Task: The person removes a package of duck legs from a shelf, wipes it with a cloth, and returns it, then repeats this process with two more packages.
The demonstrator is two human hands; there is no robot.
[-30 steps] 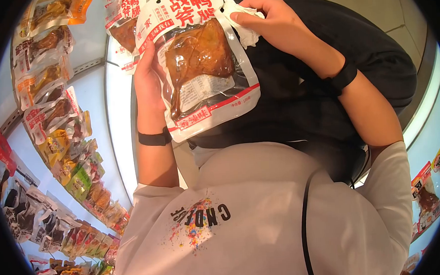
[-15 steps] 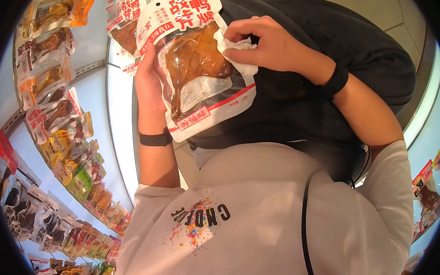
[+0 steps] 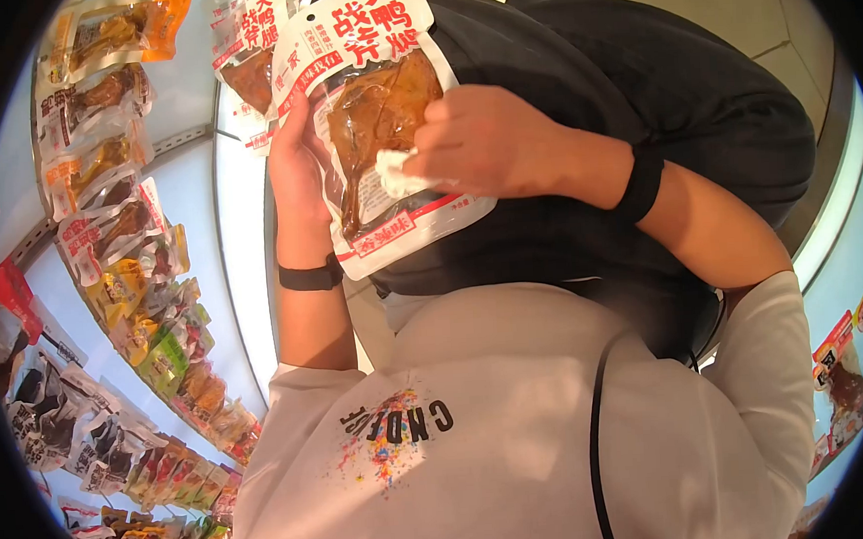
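My left hand [image 3: 294, 164] grips the left edge of a clear vacuum packet of braised duck leg [image 3: 376, 97] with a red and white label. My right hand [image 3: 483, 140] presses a crumpled white cloth [image 3: 397, 177] against the packet's front, near its lower middle. Each wrist carries a black band. The cloth and my right fingers hide part of the packet's printed panel.
A second, similar packet [image 3: 245, 55] shows just behind the held one. Rows of hanging snack packets [image 3: 128, 246] fill the white shelving on the left, and more packets [image 3: 837, 375] hang at the right edge. My white shirt and dark trousers fill the middle.
My right hand has slid the cloth from the packet's upper right corner across to its lower middle. My left hand has kept its hold, and the packet has barely moved.
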